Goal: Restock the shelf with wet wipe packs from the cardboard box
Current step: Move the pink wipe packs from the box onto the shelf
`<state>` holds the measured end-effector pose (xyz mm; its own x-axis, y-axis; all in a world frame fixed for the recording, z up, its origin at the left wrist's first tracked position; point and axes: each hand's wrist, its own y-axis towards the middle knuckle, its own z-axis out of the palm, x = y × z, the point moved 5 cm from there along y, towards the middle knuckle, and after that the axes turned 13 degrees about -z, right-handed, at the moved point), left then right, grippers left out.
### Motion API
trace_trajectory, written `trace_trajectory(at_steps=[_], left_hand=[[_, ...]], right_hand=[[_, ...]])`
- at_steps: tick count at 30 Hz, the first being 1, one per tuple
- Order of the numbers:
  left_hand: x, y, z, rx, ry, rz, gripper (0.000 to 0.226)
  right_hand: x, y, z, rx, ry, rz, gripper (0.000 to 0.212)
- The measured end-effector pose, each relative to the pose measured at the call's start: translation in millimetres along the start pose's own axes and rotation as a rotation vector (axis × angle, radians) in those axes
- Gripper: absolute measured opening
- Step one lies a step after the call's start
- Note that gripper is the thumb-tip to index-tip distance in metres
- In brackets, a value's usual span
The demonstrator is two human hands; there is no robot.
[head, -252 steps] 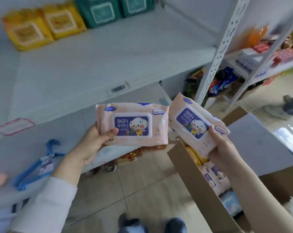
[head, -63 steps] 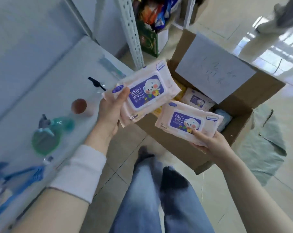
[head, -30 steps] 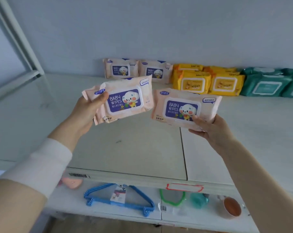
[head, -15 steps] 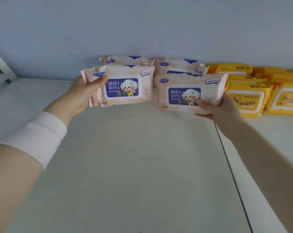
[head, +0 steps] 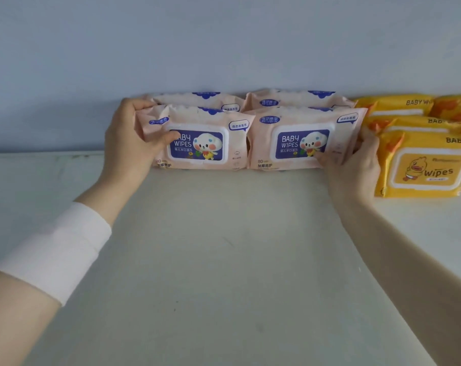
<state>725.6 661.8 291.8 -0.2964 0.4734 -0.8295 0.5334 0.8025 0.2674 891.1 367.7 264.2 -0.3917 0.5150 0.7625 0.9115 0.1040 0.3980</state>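
Two pink baby wipes packs stand side by side at the back of the white shelf [head: 224, 260]. My left hand [head: 130, 143] grips the left pink pack [head: 210, 120] by its left end. My right hand [head: 353, 165] holds the right pink pack [head: 298, 122] at its right end, thumb on the front. Both packs rest with their lower edges on the shelf, leaning against two more pink packs [head: 290, 100] that stand against the wall. The cardboard box is out of view.
Yellow wipes packs [head: 422, 167] stand in rows immediately right of my right hand, touching the pink row. The pale blue wall [head: 224, 43] closes the back. Bare shelf surface stretches left of the pink packs and toward me.
Both hands have moved forward and down, bringing the two pink packs from the air onto the shelf in front of the back row. My view has closed in.
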Motion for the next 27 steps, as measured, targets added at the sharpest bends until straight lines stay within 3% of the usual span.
trace_trajectory(at_steps=[3, 6, 10, 14, 16, 21, 27], left_hand=[[-9, -9, -4, -0.148, 0.18, 0.167, 0.053], [-31, -27, 3, -0.169, 0.396, 0.316, 0.053], [-81, -58, 40, 0.029, 0.75, 0.639, 0.054], [-139, -99, 78, 0.207, 0.968, 0.676, 0.054], [-174, -133, 98, 0.251, 1.023, 0.697, 0.055], [-276, -260, 165, 0.293, 1.009, 0.77, 0.056], [-404, -477, 294, 0.46, 0.963, 0.976, 0.05]], right_hand=[[6, -11, 12, 0.037, -0.105, -0.01, 0.082], [16, -24, 19, 0.121, -0.293, -0.078, 0.086], [29, -40, 7, 0.267, -0.459, -0.197, 0.081], [38, -49, -46, 0.421, -0.553, -0.49, 0.074], [28, -52, -94, 0.474, -0.589, -0.551, 0.069], [-58, -65, -260, 0.512, -0.761, -0.426, 0.064], [-211, -122, -497, 0.514, -0.966, 0.072, 0.064]])
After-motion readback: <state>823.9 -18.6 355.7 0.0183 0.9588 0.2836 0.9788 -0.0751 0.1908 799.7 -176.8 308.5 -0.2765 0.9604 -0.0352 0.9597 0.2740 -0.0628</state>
